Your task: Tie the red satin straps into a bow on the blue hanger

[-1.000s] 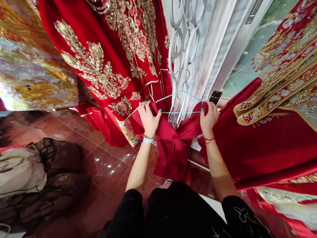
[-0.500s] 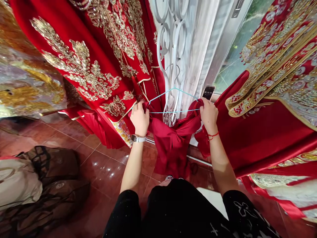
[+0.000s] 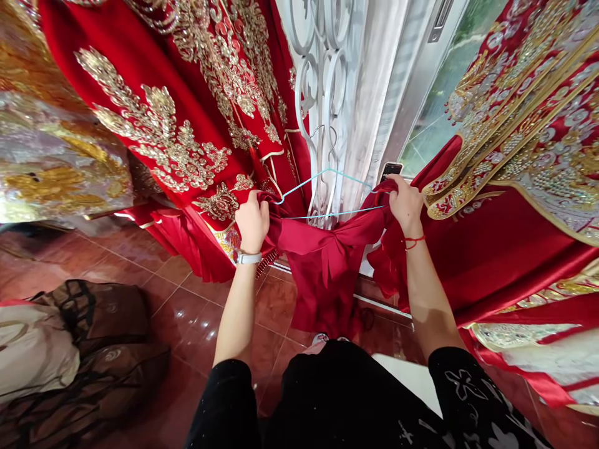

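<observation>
A dark red dress [image 3: 327,274] with a gathered knot at its neckline hangs in front of me on a light blue wire hanger [image 3: 304,182]. My left hand [image 3: 253,222], with a watch at the wrist, is closed on the dress's left shoulder edge. At the other shoulder edge, my right hand [image 3: 405,201] is closed on the fabric, a red string round its wrist. Between my hands the neckline is stretched wide below the hanger's lower bar. The hanger's metal hook is up against the white scrolled metalwork [image 3: 322,75]. My fingertips are partly hidden by cloth.
Red garments with gold beading [image 3: 178,143] hang on the left, and more embroidered ones [image 3: 528,125] on the right. A phone [image 3: 392,169] stands behind my right hand. Brown bags [image 3: 103,324] lie on the tiled floor [image 3: 187,318] at left. A white flat surface [image 3: 412,380] is by my body.
My hands have moved apart, the left one leftward and the right one rightward. The dress's neckline is now pulled wider and its front knot lies flatter.
</observation>
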A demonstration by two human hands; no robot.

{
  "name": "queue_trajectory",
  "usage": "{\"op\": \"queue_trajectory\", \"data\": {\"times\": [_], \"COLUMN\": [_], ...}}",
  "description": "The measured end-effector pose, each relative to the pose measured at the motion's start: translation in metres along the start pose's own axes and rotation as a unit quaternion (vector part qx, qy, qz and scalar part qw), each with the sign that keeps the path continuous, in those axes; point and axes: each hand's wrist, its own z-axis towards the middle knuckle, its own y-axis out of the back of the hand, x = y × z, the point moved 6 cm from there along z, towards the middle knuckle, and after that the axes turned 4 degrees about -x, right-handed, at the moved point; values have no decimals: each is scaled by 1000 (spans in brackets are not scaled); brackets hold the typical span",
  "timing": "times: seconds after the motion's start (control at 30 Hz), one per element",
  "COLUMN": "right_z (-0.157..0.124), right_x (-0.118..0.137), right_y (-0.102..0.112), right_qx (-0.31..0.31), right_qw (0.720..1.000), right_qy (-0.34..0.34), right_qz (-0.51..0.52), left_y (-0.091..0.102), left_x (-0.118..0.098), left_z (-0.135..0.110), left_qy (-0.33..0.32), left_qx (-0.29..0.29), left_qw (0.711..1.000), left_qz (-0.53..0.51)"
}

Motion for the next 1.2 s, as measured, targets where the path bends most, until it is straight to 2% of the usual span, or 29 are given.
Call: {"op": "queue_trajectory", "data": {"times": [0.13,0.27,0.4,0.57,0.67,0.83,1.0,1.2], "right_z": [10,19,13,1,4,9,10,21], "right_x": [-10,-16,-11,-7,-16,-17,1,-25], "right_y": [-4,-12,-15,-15,-12,-3,3,-6], "right_qx": [29,56,20,17,39,74,85,59], "right_qw": [999,997,998,994,989,992,993,994], "right_qy": [7,18,7,65,88,56,70,10], "right_qz": [32,59,56,83,112,84,37,87], "left_y": [1,-3,-4,-8,-22,-45,-49,-46], "left_x": [15,25,34,45,59,74,70,71], "left_z": [12,20,9,1,12,28,26,19], "left_qy": [55,89,127,124,137,158,142,131], "left_qx": [-37,-35,-68,-121,-118,-95,-75,-62], "left_qw": [993,984,977,969,958,931,925,929], "left_qz": [-101,-153,-155,-176,-222,-315,-344,-341]}}
